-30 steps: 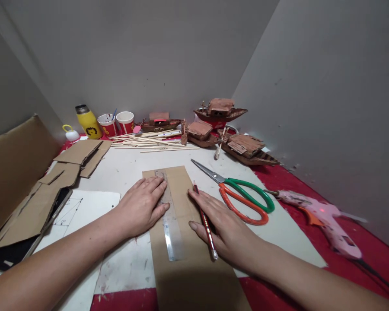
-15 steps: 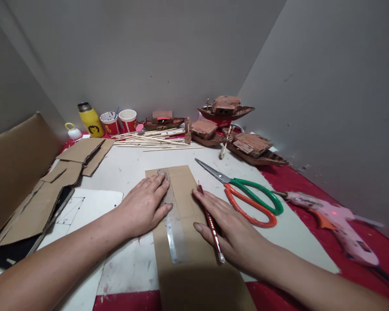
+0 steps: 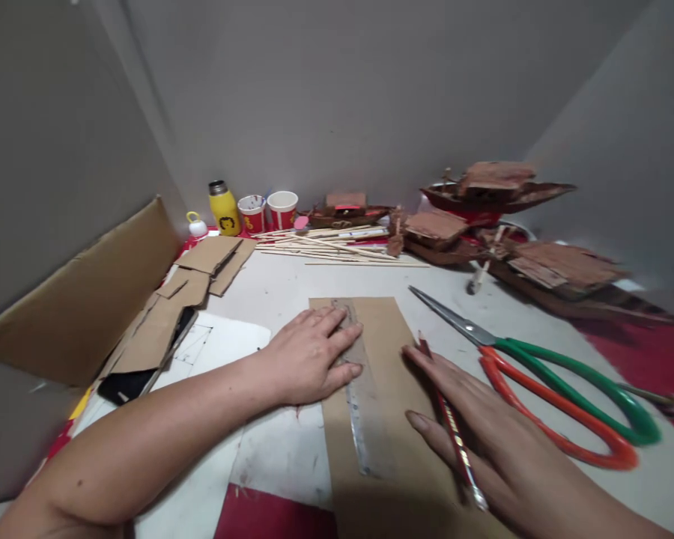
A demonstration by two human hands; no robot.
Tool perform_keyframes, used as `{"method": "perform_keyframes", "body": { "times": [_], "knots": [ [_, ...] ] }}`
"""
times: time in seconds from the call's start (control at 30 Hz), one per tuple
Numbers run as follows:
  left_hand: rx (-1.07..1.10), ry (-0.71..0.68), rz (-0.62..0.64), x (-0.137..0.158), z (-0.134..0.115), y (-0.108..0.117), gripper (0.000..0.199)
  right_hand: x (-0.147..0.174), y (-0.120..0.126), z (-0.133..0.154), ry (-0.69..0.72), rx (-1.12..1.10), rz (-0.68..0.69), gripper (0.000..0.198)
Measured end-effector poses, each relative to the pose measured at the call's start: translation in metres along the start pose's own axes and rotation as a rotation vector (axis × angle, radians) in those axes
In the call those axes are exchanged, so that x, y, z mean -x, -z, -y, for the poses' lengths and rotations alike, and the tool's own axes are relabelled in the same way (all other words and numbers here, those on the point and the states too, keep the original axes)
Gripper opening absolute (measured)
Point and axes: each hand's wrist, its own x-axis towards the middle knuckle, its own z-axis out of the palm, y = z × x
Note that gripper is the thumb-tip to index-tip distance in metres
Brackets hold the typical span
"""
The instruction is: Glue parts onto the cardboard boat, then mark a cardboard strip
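Observation:
My left hand (image 3: 308,355) lies with fingers spread over a clear plastic ruler (image 3: 365,434), pressing it on a brown cardboard strip (image 3: 390,337). The ruler runs lengthwise along the strip's left part. On the strip's right edge rests my right hand (image 3: 472,419), a dark red pencil (image 3: 454,434) tucked between its fingers and thumb. The pencil's tip points away from me, apart from the ruler. Right of that hand lie scissors (image 3: 499,344) with one green and one orange handle.
Several brown model boats (image 3: 505,187) stand at the back right. Thin wooden sticks (image 3: 337,247), paper cups (image 3: 282,209) and a yellow bottle (image 3: 223,209) line the back. Cardboard pieces (image 3: 157,329) lie at left over a dark phone (image 3: 126,385), near a drawn sheet (image 3: 230,340).
My view has turned left, so everything sits further right in the picture and the glue gun is mostly out of frame. Both hands keep about the same place on the cardboard.

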Motion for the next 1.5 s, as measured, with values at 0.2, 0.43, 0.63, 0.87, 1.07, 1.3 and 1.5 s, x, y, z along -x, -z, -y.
{"method": "perform_keyframes", "body": {
  "times": [0.2, 0.43, 0.63, 0.87, 1.07, 1.3, 1.5],
  "knots": [
    [-0.009, 0.008, 0.003, 0.002, 0.0, -0.001, 0.062, 0.0, -0.005, -0.003, 0.049, 0.062, -0.027, 0.061],
    [-0.008, 0.002, 0.033, -0.002, 0.0, -0.003, 0.061, -0.003, 0.003, 0.003, -0.03, -0.039, 0.048, 0.063],
    [-0.019, 0.002, 0.034, -0.003, 0.001, 0.0, 0.06, -0.004, 0.006, 0.005, -0.036, -0.036, 0.059, 0.064],
    [-0.03, 0.007, 0.027, -0.002, 0.001, 0.001, 0.061, -0.005, 0.004, 0.003, -0.022, -0.005, 0.029, 0.063],
    [-0.035, -0.013, 0.001, 0.0, 0.0, -0.001, 0.062, -0.001, 0.001, 0.001, -0.003, -0.007, 0.021, 0.061],
    [-0.034, -0.002, 0.018, -0.001, 0.001, -0.002, 0.058, -0.001, 0.001, 0.001, -0.033, -0.053, 0.046, 0.062],
    [-0.015, -0.015, 0.002, -0.003, 0.002, -0.003, 0.055, -0.005, 0.007, 0.004, -0.047, -0.078, 0.084, 0.069]
  ]
}}
